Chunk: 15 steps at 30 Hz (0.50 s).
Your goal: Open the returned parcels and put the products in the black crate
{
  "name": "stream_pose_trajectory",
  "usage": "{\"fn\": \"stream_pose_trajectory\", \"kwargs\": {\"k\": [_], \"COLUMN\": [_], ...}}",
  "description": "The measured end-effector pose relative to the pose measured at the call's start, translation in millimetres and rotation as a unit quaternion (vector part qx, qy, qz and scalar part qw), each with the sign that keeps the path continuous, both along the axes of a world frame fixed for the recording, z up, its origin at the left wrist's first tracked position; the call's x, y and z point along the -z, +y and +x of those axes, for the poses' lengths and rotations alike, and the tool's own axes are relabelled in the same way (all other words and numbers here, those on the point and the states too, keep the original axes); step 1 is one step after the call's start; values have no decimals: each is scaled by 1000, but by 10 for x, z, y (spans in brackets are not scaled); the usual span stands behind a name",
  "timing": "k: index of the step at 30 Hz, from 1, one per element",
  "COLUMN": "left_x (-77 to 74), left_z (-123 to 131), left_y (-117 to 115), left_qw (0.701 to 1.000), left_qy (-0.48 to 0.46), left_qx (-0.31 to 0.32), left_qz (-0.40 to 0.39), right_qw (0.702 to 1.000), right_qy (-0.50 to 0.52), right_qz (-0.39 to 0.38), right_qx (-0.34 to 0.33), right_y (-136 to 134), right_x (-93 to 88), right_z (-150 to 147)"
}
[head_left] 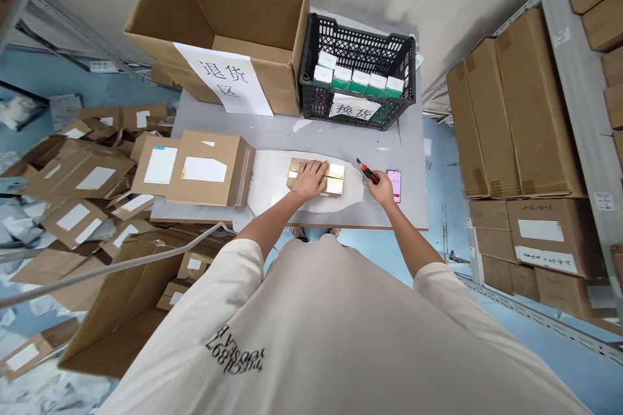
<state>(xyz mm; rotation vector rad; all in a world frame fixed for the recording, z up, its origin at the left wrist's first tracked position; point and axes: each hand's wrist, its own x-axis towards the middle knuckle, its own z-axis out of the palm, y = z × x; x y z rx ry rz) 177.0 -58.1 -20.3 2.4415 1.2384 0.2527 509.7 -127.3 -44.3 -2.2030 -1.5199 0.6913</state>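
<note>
Touching box (pixel 335 183): left hand (pixel 311 180) spread | right hand (pixel 381 188) gripping cutter (pixel 370 174) | phone (pixel 396 185) beside, crate (pixel 393 113) beyond

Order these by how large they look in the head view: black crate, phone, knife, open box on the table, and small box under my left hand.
1. Open box
2. Black crate
3. Small box
4. Knife and phone: too alike to rank
</note>
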Motion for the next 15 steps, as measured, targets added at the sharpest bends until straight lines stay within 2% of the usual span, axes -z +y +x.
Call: {"fn": "stream_pose_trajectory", "kwargs": {"k": [3, 8, 12, 15], "left_x": [-38, -121, -147, -147], "left_z": [-183, -644, -956, -1072], "left_y": [-61, -203, -290, -306], "left_qw": [1000, 998, 993, 990], "left_qy": [2, 40, 75, 88], "left_qx": [2, -41, -77, -93], "left_qz": [-1, -15, -39, -57], "right_qw": [997, 983, 974, 970], "right_qy": [-9, -65, -81, -85], "right_qz": [-66, -152, -192, -205], "right_qx": [34, 75, 92, 95], "right_y": [11, 54, 77, 69], "right_x": [132, 385, 543, 604], "right_z": [-53, -53, -33, -31]}}
